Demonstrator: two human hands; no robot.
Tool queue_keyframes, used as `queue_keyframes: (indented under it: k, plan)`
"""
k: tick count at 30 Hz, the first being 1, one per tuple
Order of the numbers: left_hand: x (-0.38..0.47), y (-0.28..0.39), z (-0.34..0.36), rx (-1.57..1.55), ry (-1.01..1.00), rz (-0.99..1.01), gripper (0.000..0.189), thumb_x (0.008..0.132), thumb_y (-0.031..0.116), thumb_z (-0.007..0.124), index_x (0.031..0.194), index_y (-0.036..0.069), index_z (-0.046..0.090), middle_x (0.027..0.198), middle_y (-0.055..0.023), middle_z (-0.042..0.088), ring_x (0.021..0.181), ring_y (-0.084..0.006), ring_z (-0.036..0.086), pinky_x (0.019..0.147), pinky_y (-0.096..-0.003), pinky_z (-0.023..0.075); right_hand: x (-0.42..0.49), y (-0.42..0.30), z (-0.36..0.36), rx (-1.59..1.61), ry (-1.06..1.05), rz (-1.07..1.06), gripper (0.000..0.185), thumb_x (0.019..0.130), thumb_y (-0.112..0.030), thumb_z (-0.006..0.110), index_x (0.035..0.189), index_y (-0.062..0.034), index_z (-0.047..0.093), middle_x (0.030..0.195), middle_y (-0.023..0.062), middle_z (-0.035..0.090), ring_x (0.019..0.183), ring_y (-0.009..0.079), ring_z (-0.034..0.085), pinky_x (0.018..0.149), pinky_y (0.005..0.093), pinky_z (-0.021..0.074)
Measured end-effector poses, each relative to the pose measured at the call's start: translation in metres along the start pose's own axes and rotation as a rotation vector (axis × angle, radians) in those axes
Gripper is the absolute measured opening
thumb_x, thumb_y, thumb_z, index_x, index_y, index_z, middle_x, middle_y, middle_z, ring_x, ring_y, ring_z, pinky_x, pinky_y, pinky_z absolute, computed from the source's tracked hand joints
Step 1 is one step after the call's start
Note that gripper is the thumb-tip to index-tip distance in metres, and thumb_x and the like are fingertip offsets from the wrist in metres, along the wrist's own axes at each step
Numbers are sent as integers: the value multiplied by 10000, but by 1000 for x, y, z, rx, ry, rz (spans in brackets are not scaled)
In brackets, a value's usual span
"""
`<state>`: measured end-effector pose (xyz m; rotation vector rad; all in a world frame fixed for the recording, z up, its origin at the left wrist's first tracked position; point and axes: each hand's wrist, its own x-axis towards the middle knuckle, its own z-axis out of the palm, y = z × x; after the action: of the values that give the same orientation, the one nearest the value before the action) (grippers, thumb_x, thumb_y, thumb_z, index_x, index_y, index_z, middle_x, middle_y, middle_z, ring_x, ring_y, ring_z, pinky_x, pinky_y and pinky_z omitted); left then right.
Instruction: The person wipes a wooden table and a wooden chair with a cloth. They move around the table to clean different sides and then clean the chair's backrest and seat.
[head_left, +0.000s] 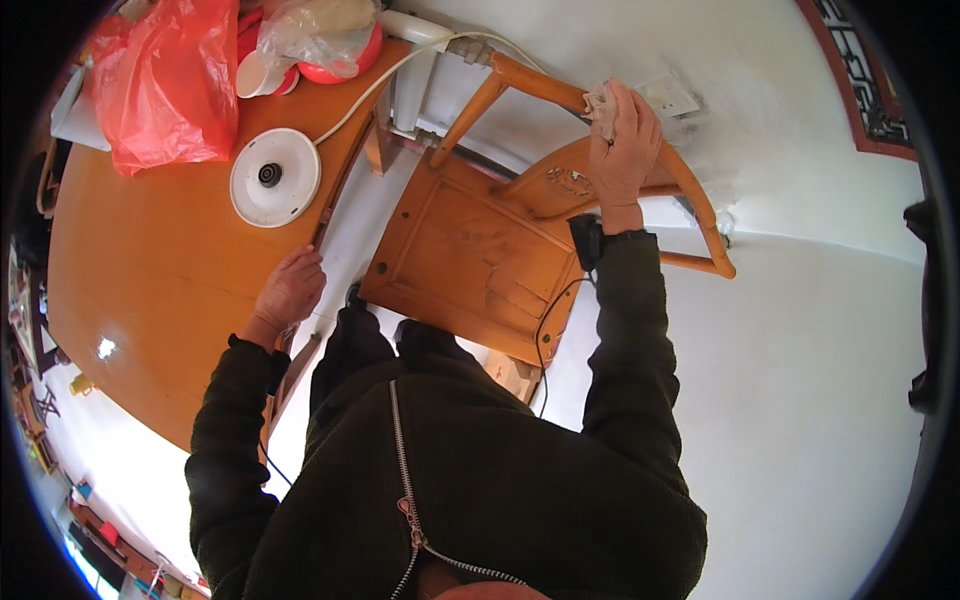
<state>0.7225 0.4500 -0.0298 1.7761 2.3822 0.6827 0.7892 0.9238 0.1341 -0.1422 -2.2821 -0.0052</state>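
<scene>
My right hand (624, 150) grips a crumpled pale cloth (600, 111) against the curved top rail (547, 86) of a wooden armchair. The chair's panelled seat (480, 247) lies below, with worn, dark marks and cracks across its surface. Behind the hand is the carved backrest splat (568, 180), partly covered by my wrist. My left hand (292, 287) is by the edge of the wooden table (150, 262), fingers curled together and nothing visible in them. Whether it touches the edge I cannot tell.
A round white kettle base (289, 202) with a cord (375, 82) is on the table. Beyond it are a red plastic bag (176, 90) and a clear bag (322, 30). The white wall (810, 315), bearing a socket (667, 96), stands close behind the chair.
</scene>
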Motion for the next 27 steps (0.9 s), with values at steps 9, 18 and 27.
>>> queue_keyframes:
  k: [9, 18, 27]
  plan:
    - [3, 1, -5, 0, -42, 17, 52, 804, 66, 649, 844, 34, 658, 961, -89, 673, 1106, -261, 616, 1150, -435, 400, -26, -12, 53, 23, 90, -134, 417, 847, -76, 684, 1239, -216, 670, 1194, 62, 610, 1118, 314, 580, 968, 459, 462]
    - [3, 4, -7, 15, -43, -6, 72, 831, 66, 646, 889, 27, 661, 994, -87, 685, 1117, -260, 615, 1160, -442, 392, -96, 112, -81, -136, 148, 204, 395, 876, -41, 607, 1267, -70, 661, 1172, 141, 661, 1132, 381, 588, 1002, 475, 456]
    - [4, 5, -8, 92, -112, -16, 73, 845, 76, 643, 894, 29, 671, 1006, -78, 691, 1147, -250, 613, 1164, -436, 384, -56, 62, -17, -50, 195, 39, 383, 893, -81, 615, 1271, -123, 659, 1177, 142, 656, 1110, 384, 591, 968, 487, 453]
